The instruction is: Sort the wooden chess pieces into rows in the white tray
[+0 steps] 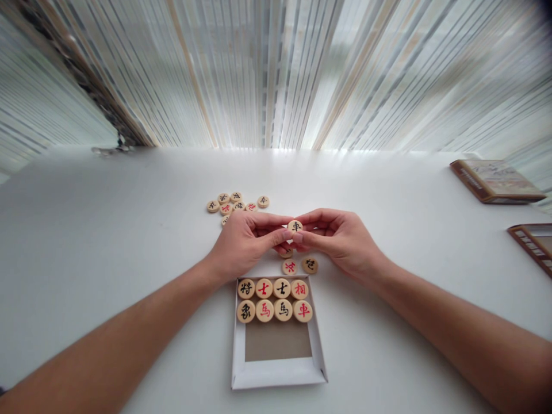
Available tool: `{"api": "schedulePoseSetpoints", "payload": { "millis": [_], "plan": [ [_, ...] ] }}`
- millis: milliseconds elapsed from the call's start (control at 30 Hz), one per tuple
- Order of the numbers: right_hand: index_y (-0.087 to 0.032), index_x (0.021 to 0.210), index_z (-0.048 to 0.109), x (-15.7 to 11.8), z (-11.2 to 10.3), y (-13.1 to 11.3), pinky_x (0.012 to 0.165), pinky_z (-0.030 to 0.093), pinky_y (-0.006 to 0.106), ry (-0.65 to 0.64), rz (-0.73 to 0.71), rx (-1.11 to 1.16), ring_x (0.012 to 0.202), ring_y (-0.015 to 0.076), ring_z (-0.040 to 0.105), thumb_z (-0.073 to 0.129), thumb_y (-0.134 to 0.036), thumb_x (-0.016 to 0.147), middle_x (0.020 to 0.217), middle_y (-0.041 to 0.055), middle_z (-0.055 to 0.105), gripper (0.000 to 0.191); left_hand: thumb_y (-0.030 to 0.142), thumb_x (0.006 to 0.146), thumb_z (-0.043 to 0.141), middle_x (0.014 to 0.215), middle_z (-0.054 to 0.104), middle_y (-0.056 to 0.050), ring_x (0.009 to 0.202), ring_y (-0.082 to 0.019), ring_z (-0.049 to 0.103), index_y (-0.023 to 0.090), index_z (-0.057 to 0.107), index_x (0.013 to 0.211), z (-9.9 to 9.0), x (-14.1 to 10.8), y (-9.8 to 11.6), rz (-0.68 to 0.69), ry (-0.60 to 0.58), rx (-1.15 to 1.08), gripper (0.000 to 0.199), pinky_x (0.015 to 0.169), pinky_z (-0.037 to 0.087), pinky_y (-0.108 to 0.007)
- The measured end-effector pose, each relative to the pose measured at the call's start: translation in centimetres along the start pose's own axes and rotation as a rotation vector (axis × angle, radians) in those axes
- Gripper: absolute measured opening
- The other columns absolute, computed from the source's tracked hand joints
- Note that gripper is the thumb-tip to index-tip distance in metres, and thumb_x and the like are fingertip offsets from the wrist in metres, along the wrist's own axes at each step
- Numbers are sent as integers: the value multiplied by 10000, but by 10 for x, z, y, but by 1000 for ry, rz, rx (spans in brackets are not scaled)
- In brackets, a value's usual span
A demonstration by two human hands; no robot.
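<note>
My left hand (250,238) and right hand (340,236) together pinch a black-marked disc (295,226) by its edges above the tabletop (150,253), just beyond a part-filled tray (297,374), where a loosened fingertip could drop it among the loose pieces (289,266) nearby.

White, smooth tabletop (129,241) spread beneath and around left hand (248,241) and right hand (340,238). Beyond both hands, semi-sheer striped curtain (241,75) of thin white, grey and tan strands hung across full width, bottom meeting tabletop's far edge. Ahead and to left of left hand, dark brown, patterned strip (88,83) slanted down to tabletop. Pale daylight came through curtain, brightest straight beyond hands; shapes behind strands too blurred to tell.
</note>
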State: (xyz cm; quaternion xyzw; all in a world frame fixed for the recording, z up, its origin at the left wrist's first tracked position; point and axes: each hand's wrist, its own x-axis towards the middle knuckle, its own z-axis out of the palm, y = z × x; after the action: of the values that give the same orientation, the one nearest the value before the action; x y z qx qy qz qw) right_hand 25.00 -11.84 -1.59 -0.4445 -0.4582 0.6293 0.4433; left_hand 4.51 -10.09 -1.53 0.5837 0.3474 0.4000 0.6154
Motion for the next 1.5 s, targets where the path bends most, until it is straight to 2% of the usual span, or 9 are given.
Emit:
{"api": "schedulePoseSetpoints", "payload": {
  "millis": [133,300,533,733,900,1000,1100,1233,1500],
  "plan": [
    [-157,872,818,0,-1,1,596,645,262,7,5,-13,692,194,784,1069,-342,528,811,66,826,464,245,879,857,905,868,-83,754,-203,834,157,860,1110,-1,-1,-3,8,-15,-9,247,718,712,-268],
    [-143,806,801,0,-1,1,531,605,226,32,-18,-58,650,181,764,1067,-356,529,760,61,805,439,197,907,816,916,869,-70,767,-186,833,172,852,1143,0,-1,-5,24,-33,-8,240,745,709,-254],
    [-137,747,789,-1,1,0,521,602,228,40,-57,-98,553,143,703,1036,-452,591,646,47,765,430,220,904,816,907,866,-68,757,-174,814,178,852,1158,2,-4,-4,36,-19,62,260,742,698,-249],
    [-145,763,810,1,0,1,549,604,211,1,-82,-87,590,145,727,983,-495,695,665,54,776,396,189,886,823,906,861,-72,749,-164,805,158,846,1174,3,-5,-2,37,-28,101,290,727,679,-223],
    [-152,828,833,1,-3,1,556,594,208,-62,-81,-43,605,141,725,944,-488,766,672,45,773,360,199,854,864,809,847,-60,674,-161,802,133,843,1135,3,-3,-1,21,20,47,290,683,690,-230],
    [-159,913,852,1,-5,2,579,592,208,-88,-81,-30,630,135,722,932,-468,793,689,41,777,340,214,840,883,818,852,-65,674,-171,813,127,837,1134,1,-2,-3,7,27,-8,310,668,698,-235],
    [-165,934,856,1,-5,1,599,590,208,-103,-86,-29,636,121,703,974,-409,740,732,34,787,333,229,832,898,839,858,-73,694,-182,825,127,838,1130,-1,-1,-4,-20,35,-40,320,674,704,-238],
    [-163,866,834,2,-2,-1,604,593,224,-89,-55,-16,656,128,701,1033,-350,622,787,36,796,366,237,838,895,877,866,-81,722,-196,836,133,839,1144,-1,-2,-4,-47,31,-56,327,696,715,-252],
    [-151,806,771,1,-1,0,544,528,234,-23,-5,-88,611,146,687,1058,-376,541,702,36,768,451,193,883,843,906,870,-56,786,-200,847,191,853,1135,0,-2,-2,-26,-38,-67,252,740,717,-241]
  ]
}}
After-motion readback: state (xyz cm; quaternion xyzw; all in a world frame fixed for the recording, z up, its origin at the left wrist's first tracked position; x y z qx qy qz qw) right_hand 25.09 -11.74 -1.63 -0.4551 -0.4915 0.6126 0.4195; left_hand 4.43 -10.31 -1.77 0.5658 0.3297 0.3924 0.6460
